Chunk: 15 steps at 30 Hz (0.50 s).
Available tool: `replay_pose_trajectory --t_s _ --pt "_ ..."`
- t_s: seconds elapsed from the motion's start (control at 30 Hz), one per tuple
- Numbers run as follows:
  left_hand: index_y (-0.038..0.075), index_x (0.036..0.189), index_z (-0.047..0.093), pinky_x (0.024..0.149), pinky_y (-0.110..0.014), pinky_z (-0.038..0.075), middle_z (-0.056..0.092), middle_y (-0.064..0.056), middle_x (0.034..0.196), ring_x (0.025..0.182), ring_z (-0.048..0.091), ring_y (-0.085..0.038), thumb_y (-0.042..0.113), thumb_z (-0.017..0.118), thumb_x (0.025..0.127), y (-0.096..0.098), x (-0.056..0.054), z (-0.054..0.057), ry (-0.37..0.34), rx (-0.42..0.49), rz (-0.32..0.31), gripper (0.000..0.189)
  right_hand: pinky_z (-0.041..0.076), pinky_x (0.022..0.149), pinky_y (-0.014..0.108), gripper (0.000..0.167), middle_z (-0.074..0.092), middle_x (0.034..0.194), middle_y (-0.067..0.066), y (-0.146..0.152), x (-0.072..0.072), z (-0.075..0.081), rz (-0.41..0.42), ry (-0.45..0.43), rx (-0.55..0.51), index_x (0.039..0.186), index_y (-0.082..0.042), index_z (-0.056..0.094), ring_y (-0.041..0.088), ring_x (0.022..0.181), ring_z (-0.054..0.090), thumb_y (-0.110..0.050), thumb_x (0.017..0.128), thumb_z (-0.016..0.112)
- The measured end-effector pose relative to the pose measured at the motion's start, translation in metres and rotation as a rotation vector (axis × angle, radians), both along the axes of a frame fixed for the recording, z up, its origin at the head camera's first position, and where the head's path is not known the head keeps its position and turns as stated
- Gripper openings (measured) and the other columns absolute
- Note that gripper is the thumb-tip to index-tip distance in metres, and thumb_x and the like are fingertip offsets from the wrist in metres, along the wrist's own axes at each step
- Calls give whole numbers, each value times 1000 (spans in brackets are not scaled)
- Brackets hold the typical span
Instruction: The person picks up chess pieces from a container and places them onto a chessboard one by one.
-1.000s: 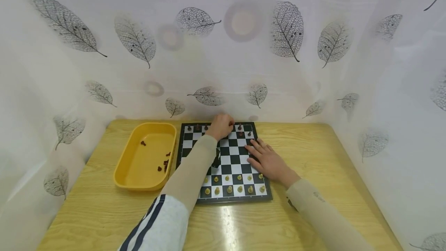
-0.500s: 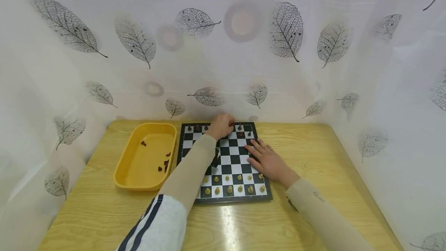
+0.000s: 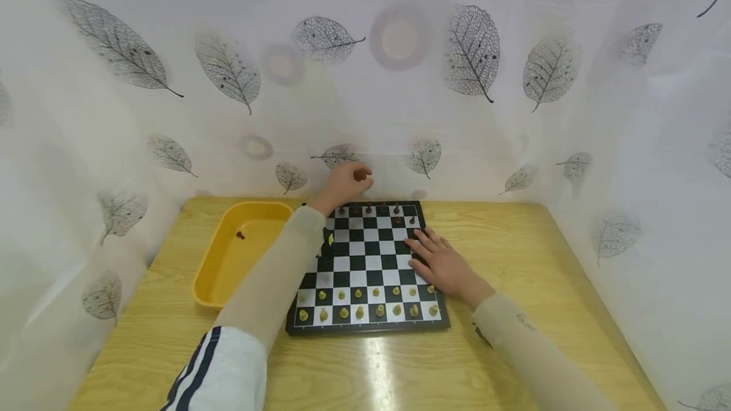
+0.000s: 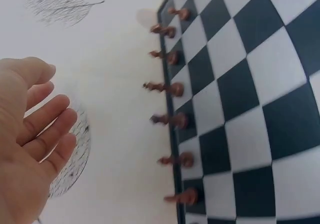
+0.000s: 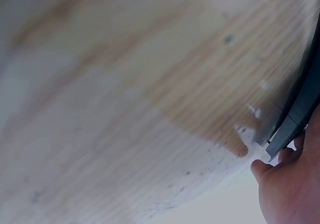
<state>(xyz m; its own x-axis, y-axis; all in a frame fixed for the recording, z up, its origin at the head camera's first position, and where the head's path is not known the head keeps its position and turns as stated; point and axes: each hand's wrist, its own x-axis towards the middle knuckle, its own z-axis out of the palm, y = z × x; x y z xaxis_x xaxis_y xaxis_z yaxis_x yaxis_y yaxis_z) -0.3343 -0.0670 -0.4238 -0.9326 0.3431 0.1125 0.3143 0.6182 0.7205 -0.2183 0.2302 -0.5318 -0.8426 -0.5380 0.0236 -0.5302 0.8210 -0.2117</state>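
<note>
A black-and-white chessboard (image 3: 356,248) lies on the table. My left hand (image 3: 342,184) is raised above its far edge, fingers loosely bent with nothing between them; the left wrist view shows the bare palm. Beside that hand (image 4: 30,139), a row of reddish-brown chess pieces (image 4: 175,89) stands along the board's edge. Two more dark pieces stand in front of that row at the right. Yellow chess pieces (image 3: 379,311) fill two rows at the near side. My right hand (image 3: 448,265) rests on the board's right edge with its fingers spread.
Left of the board stands a yellow tray (image 3: 240,259) with a dark piece (image 3: 240,235) lying in it; my left sleeve hides its right part. A leaf-patterned curtain (image 3: 394,113) hangs directly behind the table (image 3: 491,227).
My left hand has let go of a reddish-brown chess piece on the far row and moved up and to the left. The right hand stays in place.
</note>
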Motion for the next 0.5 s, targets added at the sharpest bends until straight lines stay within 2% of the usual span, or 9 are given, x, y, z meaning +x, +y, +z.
replay_pose_trajectory --t_s 0.2,0.5 --pt "5 133 71 99 -46 57 74 -14 125 113 69 -30 23 67 103 -29 7 2 59 36 47 35 26 128 63 62 28 174 11 1 1 -3 -5 -13 5 165 -22 38 40 163 17 -53 111 39" --pt "5 136 68 101 -49 56 72 -15 128 118 65 -33 29 66 102 -76 30 4 18 -5 103 41 25 127 66 61 29 173 13 -1 3 2 12 -4 -2 165 -20 38 42 162 19 -51 111 41"
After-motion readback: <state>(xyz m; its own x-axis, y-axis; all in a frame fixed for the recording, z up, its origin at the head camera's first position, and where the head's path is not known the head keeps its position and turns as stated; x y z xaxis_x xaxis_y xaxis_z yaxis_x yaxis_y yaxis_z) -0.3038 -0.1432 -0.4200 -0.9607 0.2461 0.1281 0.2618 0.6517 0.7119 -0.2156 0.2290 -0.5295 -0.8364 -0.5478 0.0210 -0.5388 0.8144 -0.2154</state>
